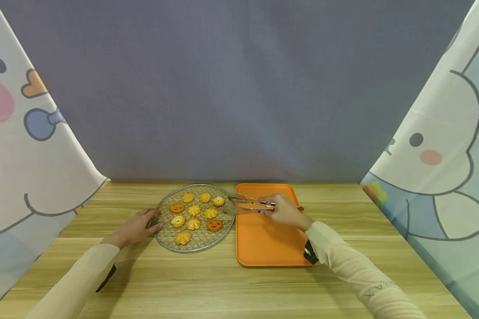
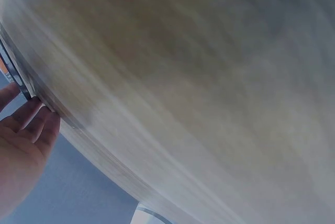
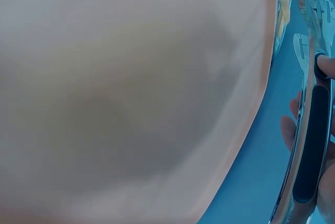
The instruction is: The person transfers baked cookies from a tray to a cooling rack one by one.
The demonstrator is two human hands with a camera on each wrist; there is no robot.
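Observation:
My left hand [image 1: 137,229] is at the left edge of a round wire rack [image 1: 207,246], with thumb and fingers around its metal rim. In the left wrist view, the fingertips of the left hand [image 2: 29,132] meet the dark rim [image 2: 14,69]. Several golden cookies [image 1: 193,223] and two brown pretzel-shaped ones [image 1: 214,225] lie on the mesh. My right hand [image 1: 281,210] grips metal tongs [image 1: 249,202] over the orange tray [image 1: 267,248]. Their spread, slotted ends reach the rack's right edge, with nothing visible between them. Black grips on the tongs [image 3: 314,140] show in the right wrist view.
Rack and tray stand side by side on a wooden table [image 1: 183,283]. Behind the table hangs a grey curtain [image 1: 239,97]. Cartoon-printed cloths [image 1: 443,177] close off the left and right sides.

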